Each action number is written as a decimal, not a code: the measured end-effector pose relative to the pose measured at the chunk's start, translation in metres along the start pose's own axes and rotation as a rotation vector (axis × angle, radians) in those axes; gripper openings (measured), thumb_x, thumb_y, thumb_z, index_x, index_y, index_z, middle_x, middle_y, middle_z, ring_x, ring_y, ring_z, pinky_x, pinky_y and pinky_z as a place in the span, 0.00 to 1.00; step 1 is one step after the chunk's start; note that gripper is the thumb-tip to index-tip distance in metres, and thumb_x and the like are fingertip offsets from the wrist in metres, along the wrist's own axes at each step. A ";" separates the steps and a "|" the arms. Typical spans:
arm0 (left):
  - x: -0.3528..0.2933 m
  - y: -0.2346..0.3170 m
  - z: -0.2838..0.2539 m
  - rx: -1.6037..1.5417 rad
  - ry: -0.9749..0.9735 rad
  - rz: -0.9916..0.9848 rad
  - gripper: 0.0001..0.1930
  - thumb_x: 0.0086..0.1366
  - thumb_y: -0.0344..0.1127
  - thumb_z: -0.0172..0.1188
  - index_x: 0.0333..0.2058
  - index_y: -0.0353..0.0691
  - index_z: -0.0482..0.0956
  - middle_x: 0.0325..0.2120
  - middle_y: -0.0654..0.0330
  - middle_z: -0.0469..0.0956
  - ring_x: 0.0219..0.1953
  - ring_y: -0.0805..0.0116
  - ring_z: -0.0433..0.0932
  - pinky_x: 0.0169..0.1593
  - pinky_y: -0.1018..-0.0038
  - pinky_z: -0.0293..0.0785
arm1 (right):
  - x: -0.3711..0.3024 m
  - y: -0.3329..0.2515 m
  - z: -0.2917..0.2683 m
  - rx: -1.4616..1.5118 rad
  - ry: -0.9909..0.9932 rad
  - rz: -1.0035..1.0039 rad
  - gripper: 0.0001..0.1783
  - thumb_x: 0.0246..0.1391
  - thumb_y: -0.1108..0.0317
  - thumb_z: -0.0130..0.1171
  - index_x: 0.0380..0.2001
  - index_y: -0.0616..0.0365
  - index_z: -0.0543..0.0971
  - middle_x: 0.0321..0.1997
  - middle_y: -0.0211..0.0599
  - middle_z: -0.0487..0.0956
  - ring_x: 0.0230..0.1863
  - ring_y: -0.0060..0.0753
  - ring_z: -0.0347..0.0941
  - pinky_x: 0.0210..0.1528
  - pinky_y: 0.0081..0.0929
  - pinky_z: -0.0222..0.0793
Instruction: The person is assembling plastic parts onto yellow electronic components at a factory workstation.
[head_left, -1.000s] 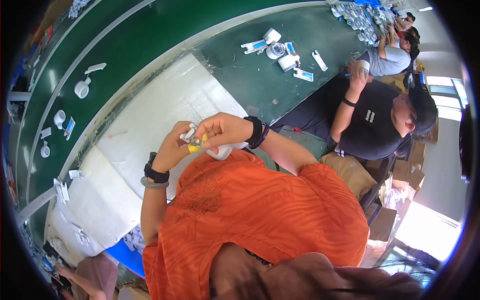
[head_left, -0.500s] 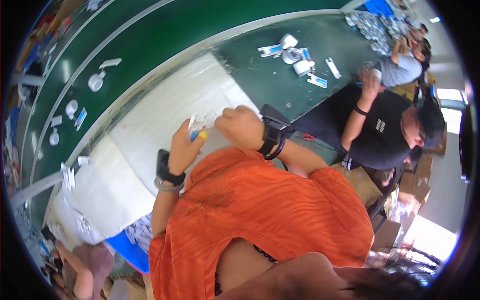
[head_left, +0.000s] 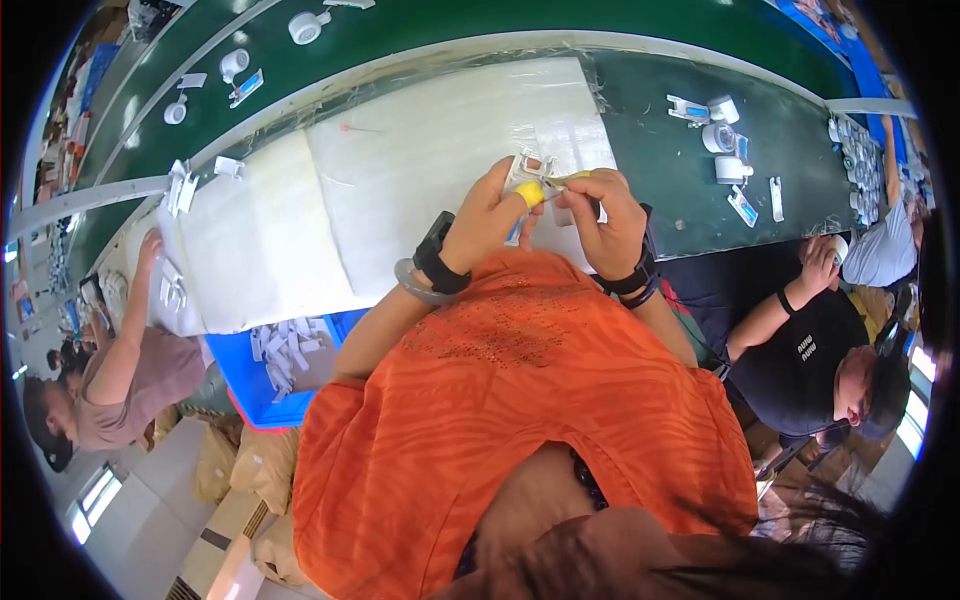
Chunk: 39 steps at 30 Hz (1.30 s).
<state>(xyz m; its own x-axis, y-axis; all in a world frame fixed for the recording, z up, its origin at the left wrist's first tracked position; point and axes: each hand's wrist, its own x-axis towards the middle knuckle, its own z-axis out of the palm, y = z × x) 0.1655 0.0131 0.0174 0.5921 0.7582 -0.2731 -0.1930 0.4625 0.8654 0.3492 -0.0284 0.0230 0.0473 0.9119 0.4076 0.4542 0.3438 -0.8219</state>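
In front of my orange top, my left hand (head_left: 482, 228) grips a white plastic bracket (head_left: 522, 168) with a blue patch low on it. A yellow cover (head_left: 530, 193) wraps the thumb tip. My right hand (head_left: 617, 228) is closed in a pinch beside the bracket, with yellow at its fingertips; whatever it pinches is too small to make out. Both hands are over the white sheet (head_left: 400, 170) on the green table.
A blue crate (head_left: 262, 408) of small white pieces stands at the left below the table edge. White round parts (head_left: 718, 138) and labelled pieces lie to the right; others (head_left: 305, 28) are on the green strip beyond. Co-workers sit at my left and right (head_left: 810, 350).
The view has turned, so the crate and left co-worker show more fully. My hands stay together at the bracket; the right fingertips now pinch closer beside the left thumb.
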 end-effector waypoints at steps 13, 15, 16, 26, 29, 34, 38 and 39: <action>-0.008 0.000 0.007 0.129 -0.052 0.011 0.23 0.65 0.27 0.46 0.60 0.35 0.60 0.34 0.60 0.71 0.30 0.76 0.71 0.27 0.79 0.74 | -0.003 0.005 0.001 -0.155 -0.019 -0.139 0.13 0.39 0.76 0.70 0.32 0.53 0.82 0.34 0.36 0.75 0.39 0.41 0.70 0.45 0.33 0.67; -0.010 0.003 0.012 0.131 -0.036 0.057 0.23 0.65 0.28 0.47 0.60 0.36 0.60 0.35 0.61 0.71 0.30 0.77 0.70 0.28 0.79 0.74 | -0.004 0.005 0.001 -0.179 -0.019 -0.158 0.14 0.38 0.76 0.70 0.32 0.52 0.83 0.34 0.36 0.75 0.39 0.41 0.70 0.45 0.33 0.67; -0.011 0.002 0.012 0.134 -0.036 0.055 0.23 0.65 0.28 0.47 0.60 0.36 0.60 0.35 0.61 0.71 0.30 0.77 0.70 0.28 0.79 0.74 | -0.005 0.005 0.001 -0.179 -0.010 -0.163 0.14 0.38 0.76 0.70 0.32 0.52 0.83 0.34 0.36 0.75 0.39 0.41 0.70 0.45 0.33 0.67; -0.011 0.002 0.011 0.310 -0.023 0.100 0.24 0.63 0.26 0.46 0.59 0.35 0.61 0.37 0.60 0.72 0.32 0.78 0.71 0.30 0.81 0.74 | -0.007 0.008 0.005 -0.133 0.018 -0.147 0.15 0.36 0.76 0.71 0.32 0.52 0.83 0.31 0.35 0.74 0.39 0.41 0.69 0.43 0.32 0.68; -0.009 0.002 0.011 0.342 -0.014 0.099 0.23 0.63 0.28 0.48 0.58 0.35 0.62 0.38 0.59 0.73 0.32 0.78 0.71 0.31 0.80 0.74 | -0.005 0.006 0.004 -0.170 0.044 -0.167 0.13 0.38 0.75 0.70 0.31 0.52 0.82 0.31 0.34 0.75 0.38 0.40 0.70 0.43 0.34 0.67; -0.016 0.008 0.010 0.613 0.080 0.185 0.21 0.68 0.42 0.49 0.55 0.37 0.68 0.34 0.63 0.75 0.30 0.78 0.71 0.32 0.78 0.71 | -0.004 0.010 0.009 -0.150 -0.020 -0.282 0.08 0.44 0.75 0.63 0.30 0.51 0.78 0.27 0.31 0.73 0.32 0.39 0.69 0.39 0.36 0.61; -0.009 -0.024 -0.007 0.503 0.113 0.246 0.28 0.69 0.52 0.49 0.55 0.32 0.66 0.28 0.63 0.73 0.26 0.76 0.71 0.23 0.79 0.69 | -0.008 -0.001 0.010 -0.178 0.164 -0.316 0.05 0.44 0.71 0.60 0.26 0.47 0.77 0.27 0.25 0.74 0.36 0.31 0.72 0.49 0.35 0.63; -0.013 -0.011 0.022 0.305 0.103 0.228 0.30 0.68 0.54 0.49 0.56 0.32 0.65 0.27 0.61 0.71 0.24 0.75 0.71 0.22 0.77 0.71 | -0.011 -0.003 0.002 -0.249 0.153 -0.322 0.05 0.45 0.71 0.60 0.27 0.48 0.77 0.28 0.24 0.74 0.35 0.30 0.72 0.50 0.34 0.63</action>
<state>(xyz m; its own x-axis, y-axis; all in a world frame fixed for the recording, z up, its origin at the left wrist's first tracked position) 0.1774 -0.0119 0.0202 0.4762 0.8751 -0.0867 -0.0597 0.1305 0.9897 0.3460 -0.0393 0.0197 -0.0090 0.7168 0.6972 0.6670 0.5238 -0.5299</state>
